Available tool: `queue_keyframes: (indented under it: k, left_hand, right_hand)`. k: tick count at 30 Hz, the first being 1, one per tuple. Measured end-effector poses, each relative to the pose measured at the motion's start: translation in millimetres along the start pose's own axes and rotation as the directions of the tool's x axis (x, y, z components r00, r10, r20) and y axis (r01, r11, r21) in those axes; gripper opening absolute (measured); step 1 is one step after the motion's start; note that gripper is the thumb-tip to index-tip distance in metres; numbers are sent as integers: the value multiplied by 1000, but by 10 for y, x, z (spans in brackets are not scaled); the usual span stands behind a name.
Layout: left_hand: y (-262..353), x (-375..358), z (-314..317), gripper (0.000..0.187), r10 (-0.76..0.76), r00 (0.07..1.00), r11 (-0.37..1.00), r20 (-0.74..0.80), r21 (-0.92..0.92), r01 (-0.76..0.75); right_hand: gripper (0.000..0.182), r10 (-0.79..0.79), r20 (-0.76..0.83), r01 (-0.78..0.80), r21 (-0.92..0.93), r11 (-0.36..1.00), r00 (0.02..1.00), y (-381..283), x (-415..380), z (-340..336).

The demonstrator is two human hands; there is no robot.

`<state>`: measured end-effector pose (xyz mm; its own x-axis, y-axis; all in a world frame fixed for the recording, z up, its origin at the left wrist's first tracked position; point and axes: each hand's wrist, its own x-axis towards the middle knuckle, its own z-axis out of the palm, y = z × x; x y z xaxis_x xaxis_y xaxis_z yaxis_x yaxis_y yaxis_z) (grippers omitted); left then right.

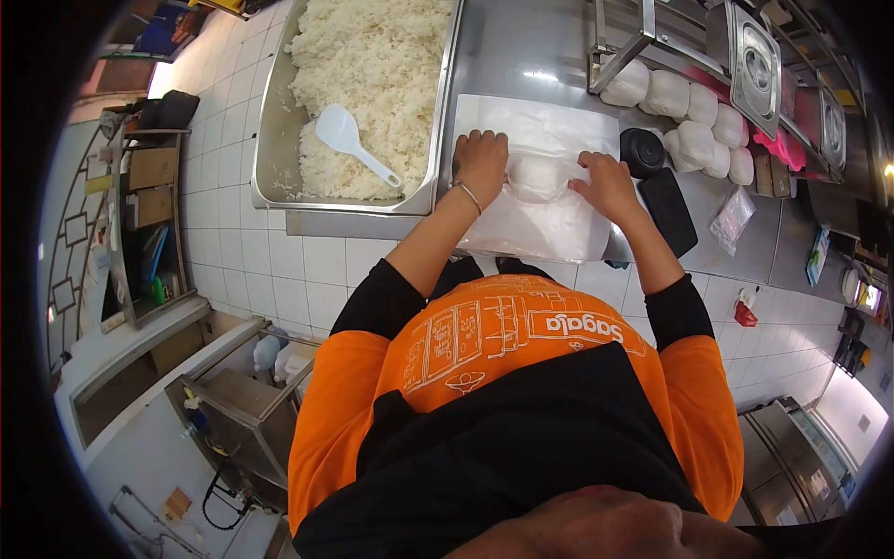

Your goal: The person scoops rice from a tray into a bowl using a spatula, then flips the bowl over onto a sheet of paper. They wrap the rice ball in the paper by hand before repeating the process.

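A white rice bundle [538,179], half folded into a translucent wrapping sheet [570,228], lies on a stack of such sheets on the steel counter. On its left, my left hand [480,163] has its fingers curled over the sheet's edge. My right hand [607,184] pinches the sheet at the bundle's right side, thumb towards the bundle. Left of the hands stands a deep steel tray [435,177] of cooked white rice [372,65]. A pale rice paddle [340,130] rests on the rice.
Several wrapped white bundles [694,144] are piled at the right under a metal rack [622,56]. A round black object [643,152] and a black phone-like slab [669,212] lie beside my right hand. A clear plastic packet [733,221] sits near the counter's front edge.
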<state>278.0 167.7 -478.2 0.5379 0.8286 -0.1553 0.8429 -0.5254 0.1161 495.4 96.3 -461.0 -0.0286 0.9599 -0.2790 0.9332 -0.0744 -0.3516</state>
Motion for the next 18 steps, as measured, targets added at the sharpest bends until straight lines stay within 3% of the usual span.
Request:
queue_keyframes:
  k: [5,7,11,14,16,18]
  left_hand:
    - [-1,23,-16,47,-55,989,997,135,-47,62]
    - [0,-8,-60,41,53,999,993,4,-101,-52]
    - [3,-40,-140,37,177,980,967,-88,-168,-190]
    - [53,-23,-63,27,211,973,966,-89,-133,-221]
    - [157,-43,-30,17,268,958,963,-103,67,-262]
    - [214,-70,-31,16,235,966,971,-111,64,-229]
  right_hand:
    - [36,4,8,-5,12,1000,1000,15,8,-6]
    - [36,-7,16,6,24,1000,1000,36,14,-5]
    - [34,-19,11,19,11,1000,1000,59,0,-17]
    - [33,-46,-21,46,25,999,999,58,-19,-13]
    - [31,-80,-38,78,-37,996,996,48,-27,-3]
    - [31,-89,-40,88,-45,995,995,53,-27,8]
